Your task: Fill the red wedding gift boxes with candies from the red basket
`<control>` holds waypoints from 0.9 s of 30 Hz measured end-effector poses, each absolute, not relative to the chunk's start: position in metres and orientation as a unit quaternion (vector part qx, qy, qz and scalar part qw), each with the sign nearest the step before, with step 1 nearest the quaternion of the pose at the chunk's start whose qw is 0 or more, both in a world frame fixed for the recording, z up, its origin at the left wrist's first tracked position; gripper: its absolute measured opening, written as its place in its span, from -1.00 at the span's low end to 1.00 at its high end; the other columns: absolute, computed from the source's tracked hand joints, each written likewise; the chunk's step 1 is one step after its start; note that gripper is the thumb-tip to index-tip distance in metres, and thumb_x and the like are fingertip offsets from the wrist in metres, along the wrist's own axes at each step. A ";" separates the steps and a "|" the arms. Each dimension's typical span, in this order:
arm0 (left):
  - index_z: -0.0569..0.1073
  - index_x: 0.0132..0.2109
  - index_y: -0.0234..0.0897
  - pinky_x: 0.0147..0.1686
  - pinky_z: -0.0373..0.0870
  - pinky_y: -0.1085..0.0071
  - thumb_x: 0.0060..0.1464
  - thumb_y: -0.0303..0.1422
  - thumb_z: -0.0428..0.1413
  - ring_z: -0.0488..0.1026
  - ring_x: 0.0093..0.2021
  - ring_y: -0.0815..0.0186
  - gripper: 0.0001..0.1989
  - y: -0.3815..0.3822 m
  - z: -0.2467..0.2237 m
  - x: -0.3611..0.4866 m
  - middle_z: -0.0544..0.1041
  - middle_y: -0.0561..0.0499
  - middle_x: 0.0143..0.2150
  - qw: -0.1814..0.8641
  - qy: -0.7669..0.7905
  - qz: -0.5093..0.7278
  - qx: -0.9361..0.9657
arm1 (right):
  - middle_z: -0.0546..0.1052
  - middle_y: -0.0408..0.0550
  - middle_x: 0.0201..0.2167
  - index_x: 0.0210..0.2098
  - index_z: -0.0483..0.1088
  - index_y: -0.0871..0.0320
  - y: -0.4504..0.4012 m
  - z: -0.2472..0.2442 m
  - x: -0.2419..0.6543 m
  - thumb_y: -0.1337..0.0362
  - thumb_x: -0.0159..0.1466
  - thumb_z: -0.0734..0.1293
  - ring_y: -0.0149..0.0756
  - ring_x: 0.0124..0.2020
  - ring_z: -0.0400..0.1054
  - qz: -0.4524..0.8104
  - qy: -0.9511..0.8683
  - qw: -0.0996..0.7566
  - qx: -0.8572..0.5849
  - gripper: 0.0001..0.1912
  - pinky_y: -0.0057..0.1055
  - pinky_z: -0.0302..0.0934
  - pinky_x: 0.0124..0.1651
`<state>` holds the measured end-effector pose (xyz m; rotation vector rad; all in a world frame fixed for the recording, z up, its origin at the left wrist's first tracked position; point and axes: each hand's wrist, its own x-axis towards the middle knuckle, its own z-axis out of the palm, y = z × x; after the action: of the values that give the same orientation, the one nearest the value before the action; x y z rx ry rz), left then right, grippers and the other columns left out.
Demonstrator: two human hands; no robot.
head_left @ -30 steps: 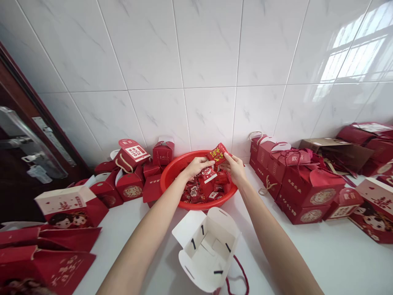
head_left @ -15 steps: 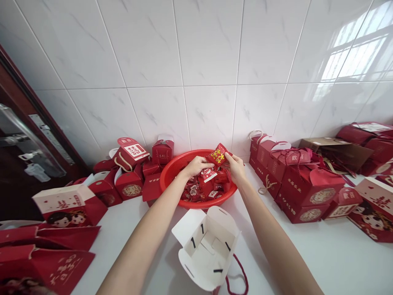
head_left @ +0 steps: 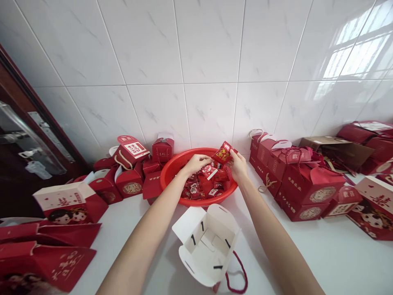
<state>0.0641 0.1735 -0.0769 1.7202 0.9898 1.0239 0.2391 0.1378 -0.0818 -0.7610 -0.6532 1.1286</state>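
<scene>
My right hand grips a shiny red packet with gold characters, held above the back right of a red plastic basket. My left hand is over the basket's middle, its fingers closed at the edge of a small red-and-white packet. Several wrapped red sweets lie in the basket below both hands. Between my forearms stands an open gift box, its white inside facing up and its flaps spread. A dark red cord handle hangs from its right side.
Folded red gift boxes crowd the left by the wall. More red boxes are stacked at the right, with a brown carton behind. Larger red boxes stand at the near left. A tiled wall rises behind the basket.
My left hand has come away from the gold-lettered packet, which my right hand now holds alone and slightly further right. The red-and-white packet under my left fingers has tilted.
</scene>
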 end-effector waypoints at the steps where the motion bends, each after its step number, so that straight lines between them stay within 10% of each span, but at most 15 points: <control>1: 0.64 -0.31 -0.32 -0.13 0.38 0.29 -0.24 -0.07 0.39 0.52 -0.22 0.18 -0.58 0.174 -0.077 0.063 0.66 -0.05 -0.30 0.429 0.404 0.423 0.688 | 0.57 -0.19 -0.49 -0.44 0.45 0.12 0.139 -0.083 0.240 0.17 0.06 0.48 -0.37 -0.44 0.44 0.514 -0.298 0.726 -0.346 -0.81 -0.46 0.36 -0.36; 10: 0.51 -0.43 -0.29 -0.53 0.22 0.45 -0.20 -0.02 0.35 0.29 -0.57 0.42 -0.59 0.177 -0.080 0.062 0.47 0.10 -0.55 0.402 0.427 0.507 0.632 | 0.59 -0.13 -0.50 -0.47 0.46 0.14 0.142 -0.093 0.233 0.06 -0.04 0.56 -0.27 -0.45 0.47 0.553 -0.378 0.650 -0.359 -0.67 -0.39 0.35 -0.37; 18: 0.51 -0.25 -0.30 -0.35 0.43 0.43 -0.28 0.00 0.39 0.50 -0.36 0.35 -0.46 0.172 -0.074 0.066 0.60 -0.04 -0.23 0.453 0.396 0.490 0.630 | 0.59 -0.13 -0.51 -0.46 0.47 0.15 0.140 -0.091 0.235 0.03 -0.04 0.56 -0.25 -0.44 0.49 0.553 -0.375 0.656 -0.351 -0.65 -0.38 0.38 -0.35; 23: 0.53 -0.17 -0.26 -0.20 0.48 0.37 0.01 0.03 0.19 0.56 -0.23 0.28 -0.56 0.170 -0.067 0.060 0.61 -0.04 -0.16 0.460 0.417 0.402 0.673 | 0.58 -0.13 -0.50 -0.45 0.45 0.14 0.144 -0.091 0.239 0.07 0.01 0.54 -0.24 -0.41 0.50 0.540 -0.347 0.685 -0.343 -0.69 -0.34 0.40 -0.31; 27: 0.59 -0.44 -0.27 -0.39 0.43 0.39 -0.24 -0.31 0.31 0.51 -0.48 0.27 -0.85 0.159 -0.065 0.038 0.60 0.00 -0.49 0.441 0.462 0.199 0.743 | 0.57 -0.14 -0.52 -0.45 0.43 0.12 0.149 -0.093 0.240 0.06 0.03 0.51 -0.22 -0.40 0.50 0.535 -0.326 0.700 -0.342 -0.70 -0.34 0.40 -0.33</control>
<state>0.0381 0.1590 -0.0645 1.8447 1.1480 0.4928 0.2402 0.1490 -0.0928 -0.7619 -0.7262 1.1921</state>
